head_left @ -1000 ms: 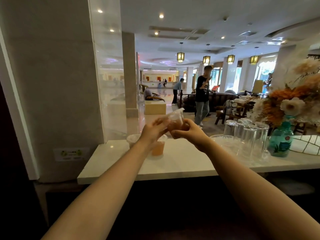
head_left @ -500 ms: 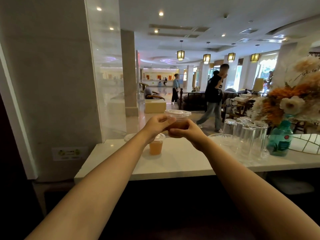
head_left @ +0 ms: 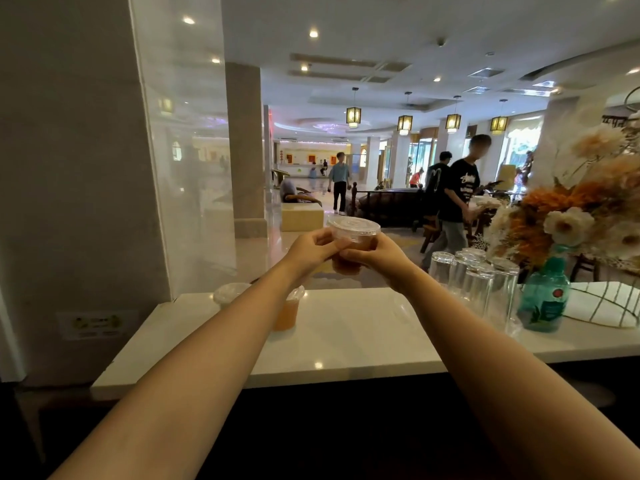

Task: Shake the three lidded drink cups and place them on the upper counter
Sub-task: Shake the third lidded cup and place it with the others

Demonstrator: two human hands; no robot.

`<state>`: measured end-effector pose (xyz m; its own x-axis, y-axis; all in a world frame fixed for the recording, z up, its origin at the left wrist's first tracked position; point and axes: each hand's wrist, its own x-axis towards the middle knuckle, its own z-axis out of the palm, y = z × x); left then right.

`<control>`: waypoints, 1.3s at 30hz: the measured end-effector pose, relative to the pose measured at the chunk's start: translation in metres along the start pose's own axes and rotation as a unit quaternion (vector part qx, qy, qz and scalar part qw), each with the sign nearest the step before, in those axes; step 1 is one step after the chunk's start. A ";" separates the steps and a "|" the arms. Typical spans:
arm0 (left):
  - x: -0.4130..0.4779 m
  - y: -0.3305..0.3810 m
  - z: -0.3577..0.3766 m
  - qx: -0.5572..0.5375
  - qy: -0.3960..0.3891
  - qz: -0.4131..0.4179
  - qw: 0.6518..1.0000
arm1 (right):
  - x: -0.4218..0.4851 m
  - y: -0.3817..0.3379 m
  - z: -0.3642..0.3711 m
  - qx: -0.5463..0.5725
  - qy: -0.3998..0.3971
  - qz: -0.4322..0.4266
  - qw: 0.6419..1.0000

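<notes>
A clear lidded cup of orange-brown drink (head_left: pixel 353 237) is held upright in the air above the white upper counter (head_left: pixel 346 341). My left hand (head_left: pixel 311 249) grips it from the left and my right hand (head_left: pixel 377 254) from the right. Two more lidded cups stand on the counter behind my left forearm. One, an orange drink cup (head_left: pixel 288 311), is half hidden. Of the other cup (head_left: pixel 228 293), further left, mostly the lid shows.
Several upturned clear glasses (head_left: pixel 474 285) stand on the counter at the right. Beside them are a teal bottle-vase (head_left: pixel 545 296) with flowers and a striped cloth (head_left: pixel 602 303). A marble pillar (head_left: pixel 79 168) closes the left. People walk in the lobby beyond.
The cup was tilted one second ago and is upright now. Both hands have kept hold of it at about the same height. People in the lobby walked to the right.
</notes>
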<state>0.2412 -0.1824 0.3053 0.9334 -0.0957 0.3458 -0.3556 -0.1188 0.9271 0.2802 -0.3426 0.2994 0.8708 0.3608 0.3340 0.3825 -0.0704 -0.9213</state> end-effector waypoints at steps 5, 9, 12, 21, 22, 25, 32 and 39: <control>0.015 -0.043 0.012 -0.001 0.008 -0.053 0.999 | 0.009 0.045 -0.009 0.023 -0.006 0.037 0.999; 0.018 -0.090 0.022 -0.020 0.033 -0.076 0.996 | 0.015 0.097 -0.005 0.007 0.004 0.074 0.997; 0.018 -0.122 0.025 -0.022 0.060 -0.107 0.992 | 0.018 0.128 0.004 -0.002 0.010 0.093 0.996; 0.015 -0.163 0.025 -0.040 0.118 -0.127 0.984 | 0.026 0.174 0.027 0.004 0.020 0.091 0.996; 0.015 -0.165 0.026 -0.044 0.121 -0.126 0.984 | 0.026 0.177 0.028 0.005 0.018 0.090 0.996; 0.014 -0.168 0.024 -0.041 0.122 -0.131 0.983 | 0.027 0.182 0.032 0.006 0.014 0.092 0.996; 0.015 -0.176 0.020 -0.017 0.119 -0.134 0.984 | 0.034 0.187 0.034 -0.007 -0.005 0.108 0.994; 0.018 -0.172 0.020 0.006 0.103 -0.153 0.983 | 0.036 0.185 0.030 -0.065 -0.020 0.119 0.991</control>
<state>0.3176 -0.1833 0.1495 0.9860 0.1488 0.0748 -0.0566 -0.1231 0.9908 0.3728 -0.3147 0.1353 0.9293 0.3557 0.0999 0.2069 -0.2769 -0.9384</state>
